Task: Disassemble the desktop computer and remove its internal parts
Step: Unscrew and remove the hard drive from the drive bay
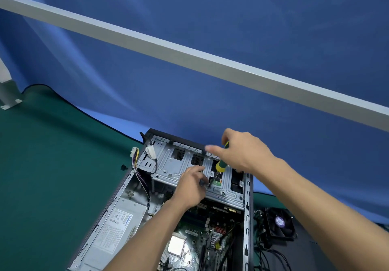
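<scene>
The open computer case (pixel 117 205) lies on the green mat (pixel 42 176) at six o'clock. My right hand (pixel 245 151) grips a screwdriver (pixel 220 165) — tip down on the metal drive cage (pixel 181 165). My left hand (pixel 190 184) pinches something small beside the tip.

Both arms outstretched, left hand (pixel 190 184) pinching, right hand (pixel 242 150) gripping.

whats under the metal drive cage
Under the drive cage, only the motherboard's near part shows. A green board peeks through a cage cutout; the rest is covered.
</scene>
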Demonstrator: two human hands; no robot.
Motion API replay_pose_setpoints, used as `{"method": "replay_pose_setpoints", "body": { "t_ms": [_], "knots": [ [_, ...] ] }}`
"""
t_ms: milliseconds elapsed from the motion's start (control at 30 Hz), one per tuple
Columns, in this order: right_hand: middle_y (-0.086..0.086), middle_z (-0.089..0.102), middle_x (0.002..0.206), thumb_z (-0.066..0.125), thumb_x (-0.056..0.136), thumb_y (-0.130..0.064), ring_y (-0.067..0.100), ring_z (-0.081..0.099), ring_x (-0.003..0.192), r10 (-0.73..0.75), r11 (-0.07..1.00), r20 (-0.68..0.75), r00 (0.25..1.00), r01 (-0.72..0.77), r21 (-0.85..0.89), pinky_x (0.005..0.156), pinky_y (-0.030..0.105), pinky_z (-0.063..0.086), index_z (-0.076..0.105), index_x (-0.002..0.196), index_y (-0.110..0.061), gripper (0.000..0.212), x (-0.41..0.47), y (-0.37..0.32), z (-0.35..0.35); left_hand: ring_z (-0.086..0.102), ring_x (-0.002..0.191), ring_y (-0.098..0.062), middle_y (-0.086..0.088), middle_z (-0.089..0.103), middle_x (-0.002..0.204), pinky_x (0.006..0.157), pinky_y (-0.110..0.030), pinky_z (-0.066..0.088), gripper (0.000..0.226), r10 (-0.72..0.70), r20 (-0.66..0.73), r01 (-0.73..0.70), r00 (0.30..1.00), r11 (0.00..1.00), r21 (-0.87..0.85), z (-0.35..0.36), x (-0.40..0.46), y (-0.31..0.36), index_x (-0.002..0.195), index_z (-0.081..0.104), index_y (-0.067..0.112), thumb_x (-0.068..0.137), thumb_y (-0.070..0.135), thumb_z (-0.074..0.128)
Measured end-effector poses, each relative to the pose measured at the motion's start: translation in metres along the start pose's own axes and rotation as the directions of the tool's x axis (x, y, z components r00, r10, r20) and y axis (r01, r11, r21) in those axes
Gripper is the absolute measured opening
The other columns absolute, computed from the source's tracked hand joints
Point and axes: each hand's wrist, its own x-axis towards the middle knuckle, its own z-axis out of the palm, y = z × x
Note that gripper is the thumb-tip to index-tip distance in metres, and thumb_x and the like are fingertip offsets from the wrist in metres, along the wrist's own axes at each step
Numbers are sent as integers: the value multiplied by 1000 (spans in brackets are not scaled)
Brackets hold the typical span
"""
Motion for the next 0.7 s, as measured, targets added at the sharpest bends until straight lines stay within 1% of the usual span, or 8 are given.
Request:
{"method": "replay_pose_setpoints", "body": {
  "t_ms": [67, 133, 233, 367, 500, 567, 600, 700],
  "knots": [
    [6, 62, 97, 47, 92, -36, 28, 57, 83, -31, 999, -50, 998, 30, -16, 66, 32, 41, 50, 96, -14, 22, 1, 2, 3, 34, 132, -16, -1, 46, 139, 109, -23, 26, 27, -3, 5, 3, 1000, 1000, -6, 0, -1, 1, 97, 73, 12, 83, 0, 53],
    [3, 53, 105, 53, 87, -26, 25, 53, 90, -50, 998, 21, 999, 49, 35, 70, 32, 39, 44, 100, -19, 17, 1, 1, 1, 34, 132, -16, -1, 47, 139, 109, -23, 26, 27, 13, 7, -13, 1000, 1000, 14, 0, -1, 2, 97, 74, 13, 83, 1, 55],
    [1, 55, 95, 52, 89, -41, 25, 55, 85, 1, 1000, -17, 1000, -1, -3, 65, 32, 40, 46, 98, -18, 26, 1, 0, 0, 33, 133, -16, 0, 46, 140, 111, -24, 24, 26, 10, 8, -10, 1000, 1000, 8, -1, -2, 1, 98, 73, 14, 82, 2, 57],
    [3, 50, 106, 54, 87, -26, 25, 54, 88, -33, 998, 24, 999, 32, 62, 71, 32, 42, 44, 99, -19, 17, 4, 2, 0, 33, 133, -17, 0, 46, 140, 109, -23, 24, 25, 22, 8, -22, 1000, 1000, 4, -2, -3, 2, 96, 74, 14, 82, 3, 57],
    [4, 60, 95, 48, 91, -43, 28, 60, 84, 7, 1000, 3, 1000, -7, 16, 71, 34, 49, 51, 96, -15, 29, 4, 2, -3, 31, 134, -17, 1, 45, 140, 111, -24, 22, 25, 14, 9, -14, 1000, 1000, -2, -2, -3, 1, 98, 74, 14, 82, 4, 57],
    [3, 55, 104, 49, 92, -29, 26, 58, 88, -10, 999, 31, 999, 9, 45, 75, 34, 48, 52, 105, -16, 19, 4, 2, -3, 32, 133, -17, 1, 46, 140, 110, -25, 24, 25, 22, 13, -22, 1000, 1000, 4, -2, -3, 1, 97, 74, 15, 82, 5, 57],
    [2, 50, 110, 52, 89, -25, 25, 55, 92, -11, 999, 71, 997, 9, 41, 77, 34, 47, 47, 112, -18, 25, 4, 1, -5, 33, 133, -17, 0, 46, 140, 110, -25, 25, 24, 26, 15, -26, 1000, 1000, 4, -2, -3, 2, 97, 74, 15, 82, 6, 58],
    [3, 53, 101, 52, 88, -46, 29, 59, 92, 114, 991, 41, 993, -111, -76, 71, 34, 46, 41, 108, -17, 37, 1, 0, -5, 32, 133, -16, 1, 45, 140, 110, -24, 23, 23, 7, 8, -7, 1000, 1000, -8, -2, -3, 4, 97, 74, 16, 81, 6, 60]
  ]
}}
